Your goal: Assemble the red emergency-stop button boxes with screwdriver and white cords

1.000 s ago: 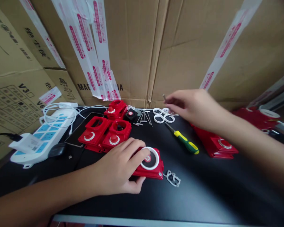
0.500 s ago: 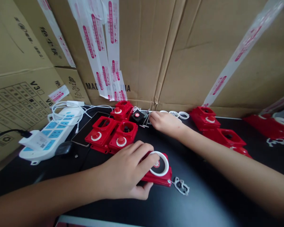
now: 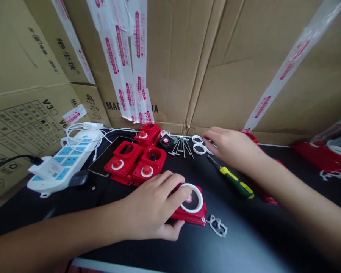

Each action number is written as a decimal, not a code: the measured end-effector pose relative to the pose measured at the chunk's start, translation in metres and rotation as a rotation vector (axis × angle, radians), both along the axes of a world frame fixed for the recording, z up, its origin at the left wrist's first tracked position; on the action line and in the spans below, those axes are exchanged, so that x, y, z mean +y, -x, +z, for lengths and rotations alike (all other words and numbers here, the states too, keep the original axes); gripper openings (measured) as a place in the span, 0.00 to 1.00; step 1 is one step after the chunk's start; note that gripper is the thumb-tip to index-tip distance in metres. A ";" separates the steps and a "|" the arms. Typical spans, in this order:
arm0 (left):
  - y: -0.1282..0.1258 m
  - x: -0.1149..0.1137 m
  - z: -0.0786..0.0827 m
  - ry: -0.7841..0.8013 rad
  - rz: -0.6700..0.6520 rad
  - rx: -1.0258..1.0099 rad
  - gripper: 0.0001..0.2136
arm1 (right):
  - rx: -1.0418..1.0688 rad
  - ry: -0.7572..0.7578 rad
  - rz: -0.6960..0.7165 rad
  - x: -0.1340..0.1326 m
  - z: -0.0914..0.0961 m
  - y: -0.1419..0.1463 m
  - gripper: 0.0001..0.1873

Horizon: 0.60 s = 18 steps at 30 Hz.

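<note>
My left hand [image 3: 156,206] is closed around a red plastic housing [image 3: 191,219], fingers over its top and thumb at the near side. On that housing sits a white ring [image 3: 199,204] around a black face with a red-and-white emblem. A pale coiled cord [image 3: 218,227] with a dark part trails from its right corner. Farther back, my right hand [image 3: 223,144] reaches down over the white rings [image 3: 199,149], its fingers bent; what is between the fingertips is hidden. Left of the rings lie several long screws [image 3: 183,147]. A screwdriver [image 3: 235,182] with a yellow-and-green handle lies below my right wrist.
Several red housings with red knobs [image 3: 146,170] stand left of centre, beside a black square part [image 3: 166,141]. A power strip [image 3: 69,155] and dark tablet [image 3: 102,163] lie farther left. More red housings [image 3: 321,153] are at right. Cardboard [image 3: 173,68] walls the back.
My right hand has moved right, from the long screws to the white rings, uncovering the screws and the screwdriver. My left hand keeps hold of the red housing.
</note>
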<state>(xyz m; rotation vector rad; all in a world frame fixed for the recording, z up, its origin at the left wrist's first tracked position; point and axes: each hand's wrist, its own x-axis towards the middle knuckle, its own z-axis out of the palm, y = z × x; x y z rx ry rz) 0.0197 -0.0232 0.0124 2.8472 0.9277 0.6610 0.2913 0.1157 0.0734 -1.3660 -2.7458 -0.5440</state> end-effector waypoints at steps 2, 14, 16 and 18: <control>0.000 0.001 0.001 -0.004 0.002 0.006 0.22 | 0.028 0.019 -0.081 -0.015 0.002 -0.025 0.20; -0.001 -0.007 0.003 0.046 0.038 -0.059 0.31 | 0.072 0.143 -0.206 -0.068 -0.059 -0.072 0.10; -0.001 -0.008 0.002 0.054 0.061 -0.050 0.35 | 0.132 0.166 -0.219 -0.069 -0.063 -0.073 0.10; -0.001 -0.009 0.001 0.052 0.077 -0.036 0.38 | 0.217 0.206 -0.212 -0.071 -0.063 -0.075 0.11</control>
